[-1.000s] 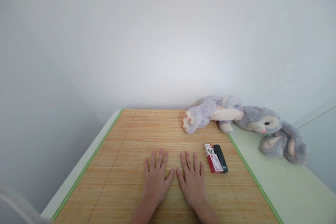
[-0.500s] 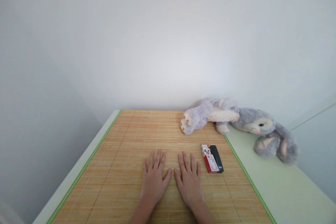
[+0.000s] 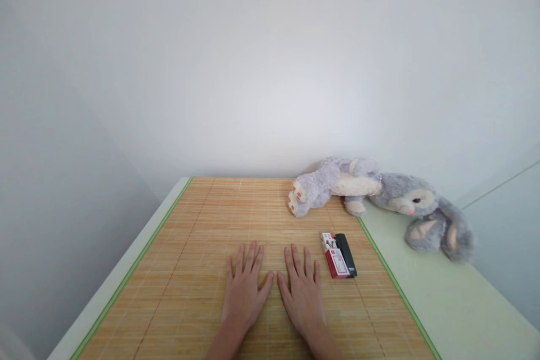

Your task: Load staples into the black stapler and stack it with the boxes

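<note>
My left hand (image 3: 243, 292) lies palm down on the bamboo mat (image 3: 185, 292), its fingers spread and nothing in it. Beside it, my right hand (image 3: 302, 295) rests flat in the same way, thumbs pointing toward each other with a small gap between them. Just right of my right hand sits a small red and white box (image 3: 336, 261), partly open, with small metal pieces showing in its upper part. Against the box's right side lies a black stapler-like object (image 3: 346, 255). Neither hand touches them.
A grey and white plush rabbit (image 3: 358, 184) lies along the wall (image 3: 270, 67), its feet on the mat and its head and long ears on the pale green tabletop (image 3: 447, 298) at right. Green edging borders the mat on both sides.
Both hands stay flat on the mat. The whole view has shifted very slightly, so everything appears a little further left.
</note>
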Demonstrator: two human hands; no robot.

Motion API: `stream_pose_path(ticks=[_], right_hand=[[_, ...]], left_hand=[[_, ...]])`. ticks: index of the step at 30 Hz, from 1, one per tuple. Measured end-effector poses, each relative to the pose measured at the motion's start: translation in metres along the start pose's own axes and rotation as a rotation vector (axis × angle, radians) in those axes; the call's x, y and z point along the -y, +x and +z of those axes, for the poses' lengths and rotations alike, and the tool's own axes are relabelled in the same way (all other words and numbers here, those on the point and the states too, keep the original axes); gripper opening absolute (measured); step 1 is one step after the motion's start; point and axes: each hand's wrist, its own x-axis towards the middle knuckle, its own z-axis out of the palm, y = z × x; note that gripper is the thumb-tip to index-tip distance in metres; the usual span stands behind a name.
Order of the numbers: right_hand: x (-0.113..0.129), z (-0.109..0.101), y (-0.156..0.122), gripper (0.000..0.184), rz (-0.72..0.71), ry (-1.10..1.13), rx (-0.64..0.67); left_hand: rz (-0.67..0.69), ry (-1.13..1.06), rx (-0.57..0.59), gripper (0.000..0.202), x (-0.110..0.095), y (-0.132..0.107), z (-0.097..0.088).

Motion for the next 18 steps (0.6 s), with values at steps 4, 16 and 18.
stream_pose_path(ticks=[4, 16, 18], right_hand=[[-0.0011, 0.0008, -0.0002, 0.065, -0.005, 0.005, 0.003], [-0.0021, 0.0027, 0.0009, 0.067, 0.014, 0.019, 0.019], [-0.0020, 0.0018, 0.0008, 0.066, 0.015, 0.021, 0.023]], left_hand=[[0.005, 0.018, 0.007, 0.068, -0.0003, 0.0000, -0.0001], [0.005, 0.122, 0.021, 0.070, -0.0007, -0.0002, 0.0005], [0.009, 0.124, 0.019, 0.070, -0.0007, 0.0001, 0.0006]])
